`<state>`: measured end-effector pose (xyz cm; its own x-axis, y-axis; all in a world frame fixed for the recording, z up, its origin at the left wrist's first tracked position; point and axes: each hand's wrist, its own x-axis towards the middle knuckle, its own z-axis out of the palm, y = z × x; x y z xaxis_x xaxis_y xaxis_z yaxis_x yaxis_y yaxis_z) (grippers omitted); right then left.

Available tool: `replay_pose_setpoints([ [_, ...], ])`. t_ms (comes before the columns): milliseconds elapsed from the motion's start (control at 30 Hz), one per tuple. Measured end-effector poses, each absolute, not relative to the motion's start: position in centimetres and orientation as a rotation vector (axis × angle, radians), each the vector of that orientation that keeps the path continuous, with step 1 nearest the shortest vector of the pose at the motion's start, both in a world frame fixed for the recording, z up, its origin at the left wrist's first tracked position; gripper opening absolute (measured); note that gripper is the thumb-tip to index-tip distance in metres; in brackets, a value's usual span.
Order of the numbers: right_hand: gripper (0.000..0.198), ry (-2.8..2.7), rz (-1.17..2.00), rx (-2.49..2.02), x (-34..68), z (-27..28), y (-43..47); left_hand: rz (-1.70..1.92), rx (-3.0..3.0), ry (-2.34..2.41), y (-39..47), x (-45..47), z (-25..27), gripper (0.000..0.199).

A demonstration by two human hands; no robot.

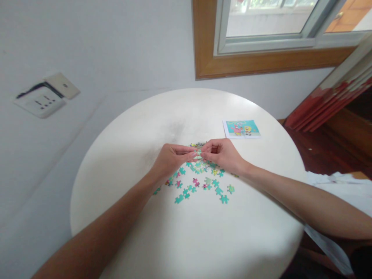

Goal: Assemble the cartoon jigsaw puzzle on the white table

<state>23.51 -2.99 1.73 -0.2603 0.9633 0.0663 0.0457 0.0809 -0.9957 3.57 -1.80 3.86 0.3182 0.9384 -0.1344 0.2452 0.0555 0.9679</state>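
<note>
My left hand (pixel 177 155) and my right hand (pixel 221 152) meet above the middle of the round white table. Between their fingertips they pinch light green jigsaw puzzle pieces (pixel 199 155); whether these are joined cannot be made out. Both hands are closed. Below and around them lie several loose jigsaw pieces (pixel 218 190), mostly turquoise, with a few pink ones (pixel 196 182) and yellow ones. More pieces (pixel 199 145) lie behind the fingers, partly hidden by my hands.
A picture card (pixel 243 129) with a pink and a yellow cartoon figure lies at the table's right rear. The round table (pixel 186 240) stands against a white wall with a socket (pixel 43 101). To the right are a red curtain (pixel 322 104) and white papers (pixel 340 190).
</note>
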Motion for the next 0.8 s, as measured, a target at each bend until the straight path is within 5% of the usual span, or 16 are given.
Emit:
replay_pose_setpoints([
  [333, 0.023, -1.474, 1.228, -1.132, 24.3, 1.9, -2.1, 0.858, 1.461, 1.244, -0.7, 2.5, 3.7, 0.040],
  [800, 0.011, -1.645, 0.758, -1.520, 28.8, 0.9, 2.1, 0.960, 1.611, 1.398, 2.3, 0.2, 1.6, 0.025],
])
